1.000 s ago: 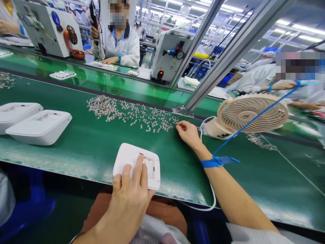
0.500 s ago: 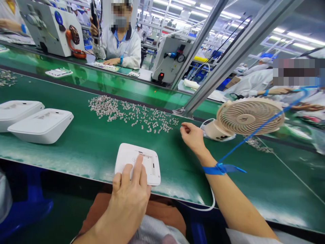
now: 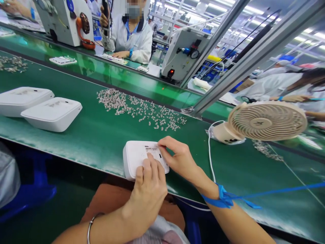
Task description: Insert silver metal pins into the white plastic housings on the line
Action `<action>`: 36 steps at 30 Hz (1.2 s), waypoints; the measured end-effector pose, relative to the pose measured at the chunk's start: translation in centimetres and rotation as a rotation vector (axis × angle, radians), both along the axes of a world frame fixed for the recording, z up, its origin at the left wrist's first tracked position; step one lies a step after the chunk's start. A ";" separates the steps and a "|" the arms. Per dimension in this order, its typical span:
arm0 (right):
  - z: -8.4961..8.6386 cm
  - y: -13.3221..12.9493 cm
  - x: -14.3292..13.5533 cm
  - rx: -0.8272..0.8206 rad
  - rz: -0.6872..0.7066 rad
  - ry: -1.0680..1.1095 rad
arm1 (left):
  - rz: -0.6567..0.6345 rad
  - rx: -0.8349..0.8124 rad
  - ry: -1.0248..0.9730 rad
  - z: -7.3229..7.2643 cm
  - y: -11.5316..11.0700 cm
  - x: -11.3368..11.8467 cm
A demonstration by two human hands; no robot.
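A white plastic housing (image 3: 135, 156) with a rectangular recess in its top lies near the belt's front edge. My left hand (image 3: 149, 189) is on its front side, fingers bent over the top and fingertips at the recess, holding it; the thumb is hidden. From the right, my right hand (image 3: 179, 157) reaches to the recess's far right corner with thumb and forefinger pinched together. Whatever is between those fingertips is too small or hidden to make out. Just beyond the housing, many small metal pieces (image 3: 114, 101) are scattered on the green belt.
Two more white housings (image 3: 53, 113) stand at the left. A beige fan (image 3: 266, 122) with a white cable (image 3: 209, 152) is at the right. A blue strap (image 3: 279, 191) runs from my right wrist. Behind a metal post (image 3: 215, 88), a co-worker (image 3: 132, 37) sits across the line.
My right hand has come from beside the scattered metal pieces to the housing's recess. My left hand stays on the housing, which sits slightly turned. The camera view has shifted.
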State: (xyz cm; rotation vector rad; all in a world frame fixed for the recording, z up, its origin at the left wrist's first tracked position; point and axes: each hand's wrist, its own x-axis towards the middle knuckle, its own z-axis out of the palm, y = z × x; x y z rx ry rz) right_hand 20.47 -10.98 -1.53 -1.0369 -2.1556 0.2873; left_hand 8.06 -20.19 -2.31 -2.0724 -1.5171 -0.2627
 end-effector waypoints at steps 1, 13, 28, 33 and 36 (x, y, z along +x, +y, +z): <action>-0.1 0.1 0.0 0.006 -0.001 -0.014 | 0.004 0.010 0.001 -0.1 0.0 0.1; -0.1 1.1 0.1 -0.047 -0.037 -0.065 | -0.016 0.030 0.088 -0.1 0.2 0.0; 0.7 0.0 -0.3 -0.034 -0.006 -0.071 | -0.185 0.037 0.121 0.3 1.5 -2.5; -0.3 0.0 -0.8 0.045 -0.032 -0.066 | -0.176 0.051 0.105 0.5 1.3 -2.3; -0.5 0.0 -0.9 0.081 -0.044 -0.058 | -0.170 0.039 0.089 0.4 1.1 -2.2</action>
